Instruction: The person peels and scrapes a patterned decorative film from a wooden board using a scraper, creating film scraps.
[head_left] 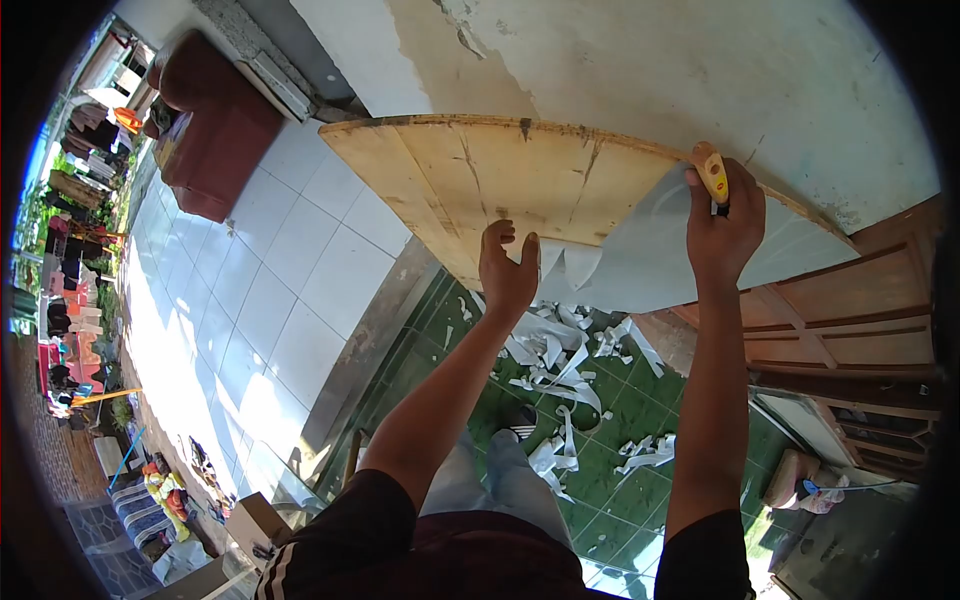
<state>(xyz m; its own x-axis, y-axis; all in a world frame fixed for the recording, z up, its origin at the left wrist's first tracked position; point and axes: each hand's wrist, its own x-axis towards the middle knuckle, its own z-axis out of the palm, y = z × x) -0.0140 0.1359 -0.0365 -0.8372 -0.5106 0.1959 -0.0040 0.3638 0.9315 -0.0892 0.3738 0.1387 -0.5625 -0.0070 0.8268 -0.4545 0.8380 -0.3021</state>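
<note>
A wooden board (400, 165) stands before me, its darkened top edge near the wall. Grey-white sheet material (650, 245) covers its right part, and a torn strip hangs near the board's middle. My right hand (727, 220) is closed around a tool with an orange and yellow handle (712, 172), at the board's upper right edge; the tool's working end is hidden. Beside the torn edge of the sheet, my left hand (510, 268) has its fingers curled and thumb apart, with nothing visible between them.
White scraps (548, 345) litter the green tiled floor (610, 495) around my feet. A raised white tiled floor (300, 260) lies left, with a red sofa (225, 135). Wooden panelling (840, 290) stands right. Clothes (75, 300) hang at the far left.
</note>
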